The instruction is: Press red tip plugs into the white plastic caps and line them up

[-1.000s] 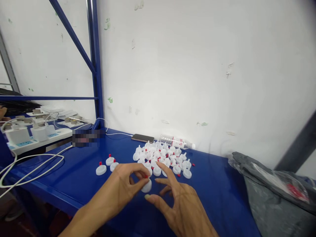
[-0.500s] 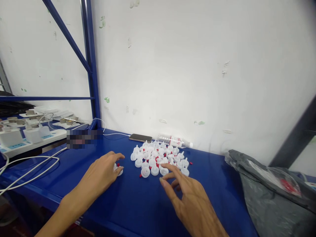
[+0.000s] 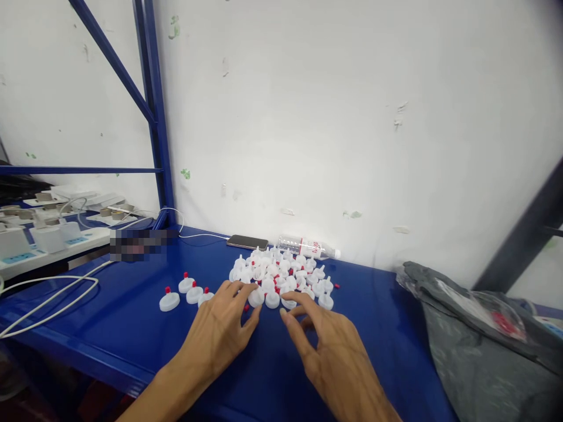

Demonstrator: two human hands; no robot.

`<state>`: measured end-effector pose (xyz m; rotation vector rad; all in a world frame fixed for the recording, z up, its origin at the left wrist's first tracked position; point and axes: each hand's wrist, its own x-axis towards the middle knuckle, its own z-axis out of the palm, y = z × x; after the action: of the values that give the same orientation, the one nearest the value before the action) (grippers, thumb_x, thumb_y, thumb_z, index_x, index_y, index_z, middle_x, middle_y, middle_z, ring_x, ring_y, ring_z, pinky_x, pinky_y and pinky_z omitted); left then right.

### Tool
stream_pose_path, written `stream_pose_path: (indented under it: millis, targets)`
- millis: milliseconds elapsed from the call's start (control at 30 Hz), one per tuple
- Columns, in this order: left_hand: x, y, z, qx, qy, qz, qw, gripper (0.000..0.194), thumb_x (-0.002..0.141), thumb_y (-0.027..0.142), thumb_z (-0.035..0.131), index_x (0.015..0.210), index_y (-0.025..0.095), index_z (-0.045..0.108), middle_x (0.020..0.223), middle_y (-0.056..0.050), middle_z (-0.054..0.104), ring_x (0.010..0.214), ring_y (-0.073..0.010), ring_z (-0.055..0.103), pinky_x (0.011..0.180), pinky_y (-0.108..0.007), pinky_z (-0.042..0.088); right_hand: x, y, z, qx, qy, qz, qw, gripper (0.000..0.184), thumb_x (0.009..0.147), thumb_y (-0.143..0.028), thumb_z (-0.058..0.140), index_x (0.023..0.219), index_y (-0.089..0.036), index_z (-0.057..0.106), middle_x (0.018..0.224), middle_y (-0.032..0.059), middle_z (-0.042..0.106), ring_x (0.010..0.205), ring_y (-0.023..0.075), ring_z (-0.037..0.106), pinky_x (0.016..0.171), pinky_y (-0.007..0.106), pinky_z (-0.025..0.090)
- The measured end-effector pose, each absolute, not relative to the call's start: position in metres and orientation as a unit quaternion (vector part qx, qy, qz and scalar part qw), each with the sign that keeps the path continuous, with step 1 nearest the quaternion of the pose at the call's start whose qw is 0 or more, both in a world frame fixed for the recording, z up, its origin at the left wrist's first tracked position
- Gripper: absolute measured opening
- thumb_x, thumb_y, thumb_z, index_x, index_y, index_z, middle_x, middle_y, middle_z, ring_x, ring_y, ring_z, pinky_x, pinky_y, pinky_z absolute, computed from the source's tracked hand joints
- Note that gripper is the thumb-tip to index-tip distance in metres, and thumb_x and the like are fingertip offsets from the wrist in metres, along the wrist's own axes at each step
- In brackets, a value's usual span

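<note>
A pile of white plastic nozzle caps (image 3: 272, 300) with thin spouts lies on the blue table (image 3: 268, 363), small red tips (image 3: 336, 286) mixed in. At the pile's near left edge is my left hand (image 3: 222, 319), its thumb and index finger apart around the near side of one white cap (image 3: 256, 298). My right hand (image 3: 329, 340) hovers at the front of the pile with curved, parted fingers, close to another cap. Left of the pile stand several caps fitted with red tips (image 3: 169, 300); my left hand partly covers one of them.
Behind the pile lie a phone (image 3: 247, 242) on a white cable and a clear plastic bottle (image 3: 308, 247) against the wall. Power strips with chargers (image 3: 53, 237) and loose cables are at left. A grey plastic bag (image 3: 479, 346) covers the right side.
My left hand has moved right from the red-tipped caps to the pile, leaving a cap behind and uncovering several. My right hand has barely moved. The view has shifted slightly.
</note>
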<state>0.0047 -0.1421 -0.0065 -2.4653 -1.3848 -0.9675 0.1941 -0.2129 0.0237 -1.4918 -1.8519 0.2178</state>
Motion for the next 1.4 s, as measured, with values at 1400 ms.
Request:
stream_pose_path:
  millis: [1400]
  targets:
    - [0.015,-0.174,0.034,-0.698,-0.341,-0.420,-0.469,0.015,0.078,0.030,0.069,0.084,0.018,0.076,0.080,-0.004,0.074,0.066,-0.0161,0.065,0.059,-0.023,0.052,0.185,-0.218,0.032,-0.600,-0.666,0.232,0.377,0.044,0.074,-0.026,0.071,0.117,-0.033,0.062,0.086,-0.0068,0.075,0.076,0.0186,0.068,0.077,0.030,0.046]
